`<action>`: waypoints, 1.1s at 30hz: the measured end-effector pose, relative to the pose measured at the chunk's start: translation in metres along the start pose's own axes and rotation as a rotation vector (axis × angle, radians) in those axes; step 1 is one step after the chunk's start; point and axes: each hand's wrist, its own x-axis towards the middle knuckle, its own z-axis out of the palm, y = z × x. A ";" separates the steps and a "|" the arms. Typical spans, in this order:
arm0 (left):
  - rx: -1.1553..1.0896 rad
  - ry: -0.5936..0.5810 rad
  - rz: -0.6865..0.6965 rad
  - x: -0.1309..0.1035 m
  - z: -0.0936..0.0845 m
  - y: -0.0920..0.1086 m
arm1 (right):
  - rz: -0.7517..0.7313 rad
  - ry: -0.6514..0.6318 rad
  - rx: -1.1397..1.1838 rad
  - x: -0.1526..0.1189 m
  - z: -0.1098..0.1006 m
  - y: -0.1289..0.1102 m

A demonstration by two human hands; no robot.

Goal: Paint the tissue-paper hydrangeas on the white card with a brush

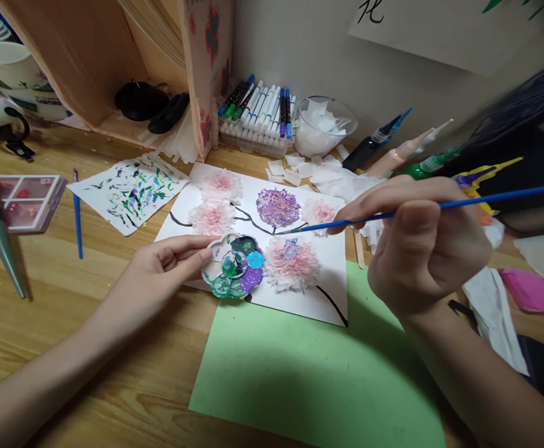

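Between thumb and fingers, my left hand point(181, 264) grips a flower-shaped paint palette point(234, 266) with green, blue and purple paint, over the lower left of a white paper point(328, 305). A blue paintbrush point(487, 198) is pinched in my right hand point(426, 236); its tip is above the paper, just over a pink tissue flower point(295, 270) that has some blue at its top. A purple flower point(278, 207) and several smaller pink ones stand on the paper, with black branch lines. Under its lower right part lies a green sheet point(318, 373).
Behind the paper are a marker rack point(257, 140), a glass bowl point(321, 127) with tissue squares, and loose squares. Paint bottles point(403, 152) lean at the right. At the left lie a paint-marked cloth point(129, 193), another brush point(78, 218) and a green cone-shaped object point(1, 242).
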 end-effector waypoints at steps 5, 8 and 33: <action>-0.014 0.002 0.003 -0.002 0.000 0.001 | 0.100 0.140 -0.038 -0.002 0.007 0.019; -0.002 0.007 -0.004 -0.002 0.000 0.003 | 0.109 0.102 -0.019 -0.003 0.009 0.026; 0.007 -0.011 -0.004 -0.001 -0.001 0.001 | 0.086 0.093 -0.073 -0.004 0.007 0.026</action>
